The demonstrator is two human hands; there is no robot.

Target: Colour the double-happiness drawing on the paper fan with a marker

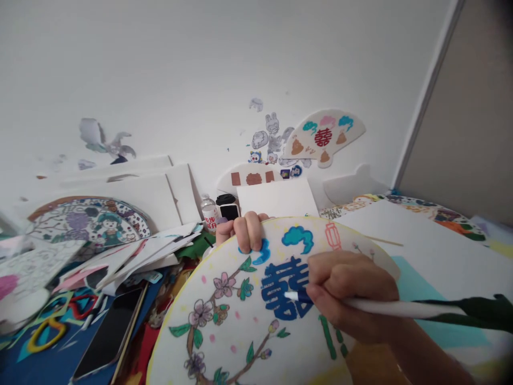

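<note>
A large round white fan-shaped board point(236, 363) with a yellow edge is tilted up in front of me. It bears pink blossoms on a brown branch, blue clouds, a red lantern outline and a dark blue double-happiness character point(280, 291). My left hand point(244, 231) grips the board's upper edge, fingers folded over the front beside a blue cloud. In my right hand point(348, 291) is a white marker pen point(372, 306) with a dark blue collar and dark green at its rear. Its pale tip is at the blue character; whether it touches is unclear.
To the left lie a phone point(110, 331), yellow-handled scissors point(47, 334) and stacked paper pieces point(136, 256). A bottle point(209, 211) and a black-lidded cup point(227, 206) stand behind the board. White sheets point(433, 262) cover the right side; a decorated fan point(324, 136) leans against the wall.
</note>
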